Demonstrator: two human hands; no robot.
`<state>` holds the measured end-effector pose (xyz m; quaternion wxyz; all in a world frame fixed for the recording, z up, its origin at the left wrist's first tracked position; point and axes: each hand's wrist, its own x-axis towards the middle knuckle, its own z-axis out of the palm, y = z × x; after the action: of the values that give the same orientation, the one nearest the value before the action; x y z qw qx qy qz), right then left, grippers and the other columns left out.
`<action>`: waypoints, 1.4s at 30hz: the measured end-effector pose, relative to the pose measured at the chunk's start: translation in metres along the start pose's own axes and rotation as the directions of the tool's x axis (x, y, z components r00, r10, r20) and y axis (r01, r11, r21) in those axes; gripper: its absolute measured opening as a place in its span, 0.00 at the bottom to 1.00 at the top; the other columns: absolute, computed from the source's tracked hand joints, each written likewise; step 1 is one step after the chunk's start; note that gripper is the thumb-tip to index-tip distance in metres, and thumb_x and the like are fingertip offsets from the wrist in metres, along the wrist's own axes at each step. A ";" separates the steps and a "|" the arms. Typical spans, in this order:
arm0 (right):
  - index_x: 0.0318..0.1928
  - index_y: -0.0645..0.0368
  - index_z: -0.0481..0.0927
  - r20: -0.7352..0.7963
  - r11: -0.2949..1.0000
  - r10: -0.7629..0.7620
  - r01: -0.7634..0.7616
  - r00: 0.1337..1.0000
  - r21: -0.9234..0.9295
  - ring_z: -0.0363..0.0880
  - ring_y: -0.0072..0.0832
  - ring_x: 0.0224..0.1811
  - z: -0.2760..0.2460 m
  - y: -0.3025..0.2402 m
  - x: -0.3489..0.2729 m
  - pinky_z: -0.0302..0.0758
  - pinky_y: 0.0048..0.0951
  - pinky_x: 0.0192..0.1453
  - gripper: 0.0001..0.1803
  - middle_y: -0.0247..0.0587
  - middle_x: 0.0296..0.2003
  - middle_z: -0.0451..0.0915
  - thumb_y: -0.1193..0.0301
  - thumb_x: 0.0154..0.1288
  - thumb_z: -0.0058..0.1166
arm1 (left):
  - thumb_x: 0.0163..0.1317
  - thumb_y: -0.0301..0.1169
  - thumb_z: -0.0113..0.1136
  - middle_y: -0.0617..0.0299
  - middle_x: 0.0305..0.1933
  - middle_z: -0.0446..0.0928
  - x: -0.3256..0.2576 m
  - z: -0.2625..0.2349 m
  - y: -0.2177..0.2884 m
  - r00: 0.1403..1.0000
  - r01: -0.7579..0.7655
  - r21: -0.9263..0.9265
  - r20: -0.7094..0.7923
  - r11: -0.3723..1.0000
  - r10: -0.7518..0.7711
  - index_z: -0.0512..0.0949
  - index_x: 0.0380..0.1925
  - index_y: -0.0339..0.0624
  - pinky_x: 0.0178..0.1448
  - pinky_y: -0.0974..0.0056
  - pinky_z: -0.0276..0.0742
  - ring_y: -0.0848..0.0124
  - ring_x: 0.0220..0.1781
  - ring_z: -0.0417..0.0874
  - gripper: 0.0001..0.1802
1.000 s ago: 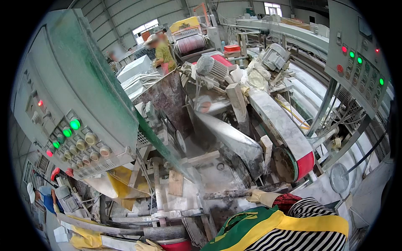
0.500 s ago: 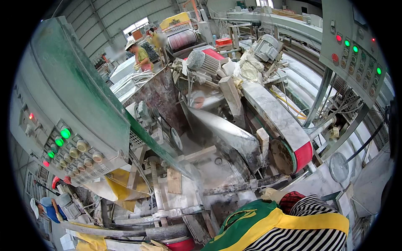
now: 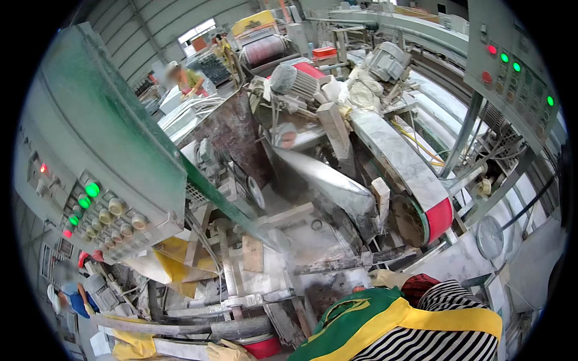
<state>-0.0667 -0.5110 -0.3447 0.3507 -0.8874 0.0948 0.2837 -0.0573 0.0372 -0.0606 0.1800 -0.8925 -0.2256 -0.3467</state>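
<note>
My right hand (image 3: 385, 278), in a pale glove with a red cuff, lies at the edge of the dusty bed (image 3: 313, 240) of a stone-working machine, beside a dark wet stone piece (image 3: 328, 292). My striped sleeve with a green and yellow cover (image 3: 415, 331) hides most of it, so its grip is unclear. My left hand (image 3: 226, 351), also in a pale glove, sits at the bottom edge next to a grey pipe (image 3: 198, 330) and a red round part (image 3: 262, 347). It is cut off by the frame.
A green-topped control box (image 3: 102, 162) with lit green buttons hangs at the left, and a second panel (image 3: 512, 66) at the upper right. A red-rimmed belt wheel (image 3: 430, 219) and a motor (image 3: 301, 81) stand ahead. Another person (image 3: 183, 78) works far behind.
The view has swung a little right and down, so the machine and the far person sit further left in the picture. My right glove stays at the bed's edge.
</note>
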 end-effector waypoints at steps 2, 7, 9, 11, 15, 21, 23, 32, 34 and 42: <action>0.66 0.50 0.75 0.015 0.999 0.006 -0.006 1.000 0.036 0.80 0.44 0.60 0.000 0.002 0.001 0.74 0.37 0.66 0.35 0.53 0.58 0.80 0.54 0.58 0.56 | 0.70 0.41 0.54 0.38 0.51 0.80 -0.003 0.000 0.003 0.999 -0.005 0.016 -0.033 1.000 0.006 0.78 0.51 0.31 0.61 0.41 0.72 0.43 0.56 0.78 0.22; 0.67 0.43 0.75 0.041 0.998 -0.066 0.065 0.997 0.024 0.79 0.48 0.59 -0.006 -0.001 0.000 0.75 0.42 0.65 0.33 0.53 0.59 0.79 0.56 0.58 0.56 | 0.70 0.41 0.56 0.36 0.58 0.74 -0.017 0.023 -0.007 0.994 0.099 -0.041 0.049 0.994 -0.097 0.74 0.57 0.30 0.65 0.44 0.68 0.42 0.61 0.73 0.26; 0.66 0.43 0.75 0.033 0.996 -0.088 0.087 0.996 0.037 0.80 0.49 0.59 -0.008 0.001 0.000 0.75 0.41 0.64 0.34 0.54 0.59 0.79 0.56 0.57 0.56 | 0.68 0.40 0.55 0.35 0.60 0.72 -0.017 0.021 -0.004 0.978 0.168 -0.082 0.136 0.982 -0.156 0.72 0.59 0.29 0.66 0.45 0.66 0.42 0.63 0.71 0.27; 0.66 0.43 0.75 0.022 0.995 -0.087 0.085 0.996 0.054 0.80 0.49 0.58 -0.008 0.003 0.001 0.76 0.41 0.64 0.34 0.54 0.58 0.80 0.56 0.56 0.56 | 0.68 0.40 0.56 0.35 0.60 0.72 -0.017 0.023 -0.001 0.980 0.158 -0.095 0.138 0.983 -0.144 0.72 0.59 0.29 0.66 0.45 0.66 0.42 0.63 0.71 0.27; 0.67 0.43 0.75 0.033 0.996 -0.080 0.079 0.996 0.034 0.80 0.49 0.58 -0.008 0.003 0.001 0.76 0.42 0.63 0.35 0.56 0.57 0.80 0.56 0.55 0.57 | 0.68 0.40 0.56 0.37 0.61 0.71 -0.020 0.021 0.000 0.980 0.161 -0.090 0.130 0.983 -0.149 0.72 0.59 0.29 0.67 0.45 0.65 0.43 0.64 0.70 0.27; 0.66 0.43 0.75 -0.004 0.996 -0.093 0.093 0.996 -0.007 0.80 0.49 0.57 0.000 0.013 0.006 0.76 0.42 0.63 0.34 0.56 0.57 0.80 0.56 0.56 0.56 | 0.68 0.42 0.55 0.37 0.62 0.71 -0.025 0.028 0.004 0.976 0.175 -0.069 0.147 0.982 -0.163 0.72 0.59 0.29 0.69 0.45 0.63 0.43 0.65 0.69 0.28; 0.66 0.43 0.75 0.016 0.999 -0.044 0.044 0.999 -0.023 0.81 0.49 0.57 -0.002 0.008 0.004 0.76 0.42 0.63 0.34 0.55 0.57 0.80 0.55 0.56 0.56 | 0.68 0.43 0.56 0.37 0.63 0.71 -0.027 0.033 0.001 0.977 0.160 -0.067 0.151 0.985 -0.148 0.72 0.59 0.29 0.69 0.45 0.63 0.43 0.66 0.69 0.29; 0.65 0.41 0.77 0.055 0.997 0.076 -0.077 0.996 0.016 0.80 0.49 0.59 0.004 0.001 -0.011 0.75 0.42 0.64 0.33 0.51 0.57 0.81 0.54 0.57 0.59 | 0.60 0.49 0.68 0.38 0.68 0.67 0.006 0.020 -0.025 0.827 0.496 -0.336 0.465 0.801 -0.317 0.67 0.65 0.30 0.71 0.52 0.68 0.45 0.67 0.71 0.42; 0.64 0.41 0.78 0.034 0.993 0.115 -0.114 0.993 -0.013 0.82 0.46 0.55 0.007 -0.006 -0.014 0.77 0.40 0.62 0.32 0.50 0.55 0.82 0.55 0.57 0.59 | 0.54 0.53 0.72 0.40 0.68 0.65 0.008 0.038 -0.035 0.742 0.512 -0.049 0.529 0.857 -0.413 0.66 0.67 0.34 0.67 0.49 0.69 0.45 0.66 0.69 0.48; 0.62 0.46 0.80 -0.109 0.977 0.147 -0.127 0.983 0.172 0.86 0.40 0.46 0.031 -0.017 -0.034 0.81 0.37 0.56 0.31 0.50 0.48 0.86 0.59 0.54 0.62 | 0.52 0.38 0.73 0.45 0.64 0.69 -0.015 0.080 -0.044 0.715 0.523 -0.022 0.556 0.852 -0.424 0.65 0.68 0.36 0.64 0.48 0.71 0.50 0.63 0.73 0.44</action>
<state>-0.1020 -0.4791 -0.3341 0.3959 -0.8623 0.2001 0.2442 -0.0474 0.1078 -0.1197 -0.0651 -0.8766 -0.4561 -0.1388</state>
